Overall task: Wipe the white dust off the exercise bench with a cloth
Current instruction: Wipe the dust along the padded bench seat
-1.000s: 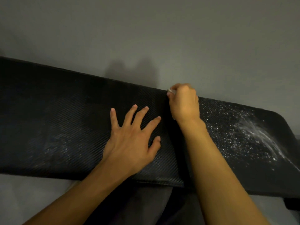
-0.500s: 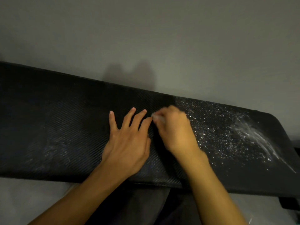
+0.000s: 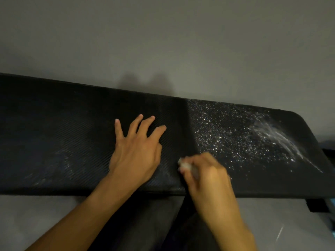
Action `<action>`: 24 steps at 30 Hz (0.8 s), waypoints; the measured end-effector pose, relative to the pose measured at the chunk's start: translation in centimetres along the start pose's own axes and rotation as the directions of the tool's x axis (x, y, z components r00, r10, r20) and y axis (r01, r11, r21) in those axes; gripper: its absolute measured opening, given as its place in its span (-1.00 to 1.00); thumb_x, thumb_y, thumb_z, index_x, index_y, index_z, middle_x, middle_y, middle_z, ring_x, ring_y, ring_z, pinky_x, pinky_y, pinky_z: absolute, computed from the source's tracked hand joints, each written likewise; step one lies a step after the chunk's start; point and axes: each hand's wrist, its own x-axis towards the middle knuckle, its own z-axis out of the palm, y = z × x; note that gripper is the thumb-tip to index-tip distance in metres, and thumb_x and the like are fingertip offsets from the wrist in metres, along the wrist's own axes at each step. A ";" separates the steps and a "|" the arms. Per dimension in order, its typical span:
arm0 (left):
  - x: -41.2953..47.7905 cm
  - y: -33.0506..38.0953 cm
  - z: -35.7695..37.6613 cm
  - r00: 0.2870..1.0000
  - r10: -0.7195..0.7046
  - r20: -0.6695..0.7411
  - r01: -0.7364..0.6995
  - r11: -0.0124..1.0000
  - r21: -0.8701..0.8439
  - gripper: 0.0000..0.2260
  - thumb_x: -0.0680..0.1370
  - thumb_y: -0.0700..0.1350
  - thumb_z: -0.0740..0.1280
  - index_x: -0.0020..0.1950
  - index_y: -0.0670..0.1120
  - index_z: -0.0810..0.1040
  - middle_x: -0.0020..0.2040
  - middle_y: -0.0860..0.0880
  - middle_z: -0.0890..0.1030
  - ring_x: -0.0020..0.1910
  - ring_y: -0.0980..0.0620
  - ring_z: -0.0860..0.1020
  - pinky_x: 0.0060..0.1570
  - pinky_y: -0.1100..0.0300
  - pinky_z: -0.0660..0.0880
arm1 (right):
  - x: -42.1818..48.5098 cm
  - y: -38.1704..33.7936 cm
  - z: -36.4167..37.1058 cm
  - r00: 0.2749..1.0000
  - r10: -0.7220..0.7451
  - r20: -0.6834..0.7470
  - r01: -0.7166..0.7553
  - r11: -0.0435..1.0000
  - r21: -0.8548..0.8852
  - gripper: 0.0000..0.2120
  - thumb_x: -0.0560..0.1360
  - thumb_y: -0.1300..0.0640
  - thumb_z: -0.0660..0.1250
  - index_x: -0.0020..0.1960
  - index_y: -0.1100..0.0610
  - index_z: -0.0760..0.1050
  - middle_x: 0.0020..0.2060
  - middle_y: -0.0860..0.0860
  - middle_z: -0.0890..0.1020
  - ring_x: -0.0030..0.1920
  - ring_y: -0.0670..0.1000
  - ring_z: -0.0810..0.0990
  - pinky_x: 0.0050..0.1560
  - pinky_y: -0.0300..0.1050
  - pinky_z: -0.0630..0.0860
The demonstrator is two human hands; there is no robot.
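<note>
A long black textured exercise bench [image 3: 54,134] runs across the view. White dust [image 3: 235,134] speckles its right part, with a thicker white smear [image 3: 277,138] near the right end. My left hand [image 3: 136,151] lies flat on the bench's middle, fingers spread. My right hand [image 3: 206,174] is closed on a small pale cloth [image 3: 184,165], pressed on the bench near its front edge, just left of the dust. Only a bit of the cloth shows past the fingers. The hand is blurred.
A grey floor [image 3: 163,42] lies beyond the bench and below its front edge. Faint pale streaks [image 3: 52,171] show on the bench's left part. A dark part of the bench frame [image 3: 319,205] sticks out under the right end.
My right hand has drawn the cloth from the bench's far edge toward the near edge, beside the dusty patch. My left hand stays flat in place.
</note>
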 end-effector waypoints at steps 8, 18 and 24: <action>-0.6 1.9 -0.1 1.000 0.014 0.018 -0.015 0.995 0.096 -0.55 0.64 0.00 0.27 0.55 0.13 0.39 0.58 -0.13 0.35 0.60 -0.21 0.23 0.47 -0.50 0.10 | -3.7 0.6 -0.1 0.998 -0.049 0.049 0.044 0.994 0.095 -0.82 0.56 -0.03 0.31 0.16 -0.12 0.55 0.02 -0.20 0.51 -0.08 -0.07 0.65 -0.11 0.00 0.62; -1.7 5.4 2.5 0.993 0.112 -0.018 -0.111 0.991 0.076 -0.51 0.63 0.17 0.01 0.54 0.17 0.36 0.59 -0.16 0.33 0.60 -0.25 0.21 0.46 -0.52 0.05 | -3.5 2.6 -1.3 0.997 0.063 -0.050 -0.060 0.996 0.066 -0.88 0.54 0.03 0.41 0.07 -0.08 0.62 -0.03 -0.19 0.56 -0.08 -0.13 0.64 -0.07 -0.03 0.62; -1.5 5.8 2.8 0.993 0.114 -0.024 -0.111 0.988 0.104 -0.52 0.63 0.15 0.06 0.55 0.14 0.35 0.59 -0.18 0.31 0.60 -0.27 0.21 0.43 -0.57 0.06 | 0.4 3.3 -1.9 0.975 0.152 -0.162 -0.160 0.987 -0.035 -0.85 0.57 0.03 0.38 0.13 -0.02 0.61 -0.03 -0.08 0.53 -0.08 0.04 0.63 -0.09 0.03 0.58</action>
